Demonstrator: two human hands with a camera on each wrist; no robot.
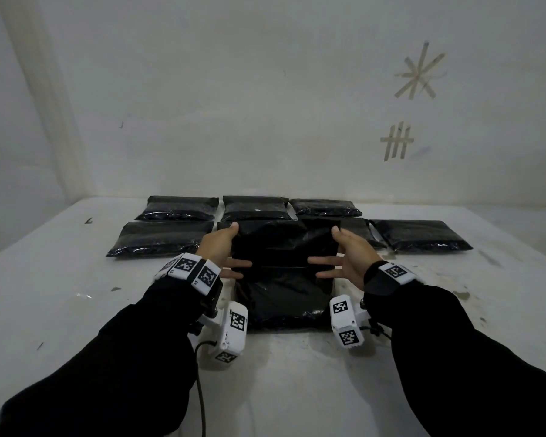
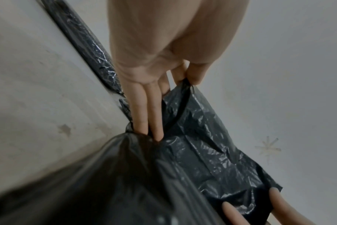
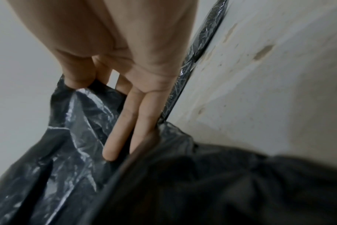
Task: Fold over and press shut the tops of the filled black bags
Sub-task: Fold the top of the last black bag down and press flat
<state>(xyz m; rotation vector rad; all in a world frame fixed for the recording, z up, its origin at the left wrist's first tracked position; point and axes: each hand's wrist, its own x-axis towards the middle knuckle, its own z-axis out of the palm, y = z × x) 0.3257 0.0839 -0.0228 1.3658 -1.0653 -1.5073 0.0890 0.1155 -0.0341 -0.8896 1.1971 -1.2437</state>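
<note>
**Both hands pinch the raised top of the near bag**

Head view: seven black bags lie on the white table (image 1: 60,279). Six flat bags (image 1: 178,208) sit at the far side, three in the back row and three in the row before it, each with its long axis running left to right. The seventh, the bag (image 1: 284,298) nearest the person, lies at the table's middle between the wrists, its long axis running away from the person and its open top (image 1: 284,238) lifted upright toward the wall (image 1: 265,89). The left hand (image 1: 223,247) and right hand (image 1: 349,253) each pinch a top corner between thumb and forefinger, the other fingers stretched across the film. Two tape marks (image 1: 420,74) are on the wall.

Left wrist view: the thumb and forefinger grip the top's corner; two straight fingers (image 2: 144,109) press into the crinkled, glossy film.

Right wrist view: the same grip mirrored; two straight fingers (image 3: 125,121) lie against the wrinkled top.
</note>
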